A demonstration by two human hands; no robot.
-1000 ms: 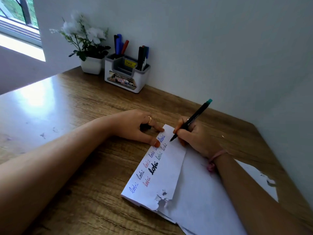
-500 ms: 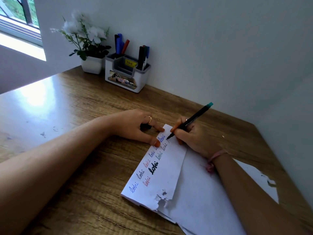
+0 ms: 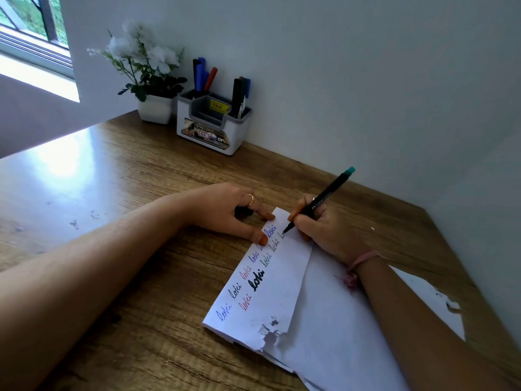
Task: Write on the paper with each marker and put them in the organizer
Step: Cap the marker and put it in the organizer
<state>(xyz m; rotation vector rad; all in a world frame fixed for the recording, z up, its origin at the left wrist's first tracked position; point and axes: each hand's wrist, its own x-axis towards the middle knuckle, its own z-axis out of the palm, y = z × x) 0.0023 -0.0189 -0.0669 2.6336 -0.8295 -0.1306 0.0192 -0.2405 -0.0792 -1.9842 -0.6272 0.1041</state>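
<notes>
looks like a home study corner, wooden desk (image 3: 118,176) pushed into plain white walls, potted white flowers (image 3: 146,69), pen organizer (image 3: 214,122), window (image 3: 31,32) nearby

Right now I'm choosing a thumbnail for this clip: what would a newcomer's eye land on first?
First, the right hand gripping a teal-capped marker, tip on the folded paper, which carries the word "loki" repeated in several colours. The left hand holds down the paper's far end. Behind, against the wall, a white organizer already holds markers, beside a white potted flower.
</notes>
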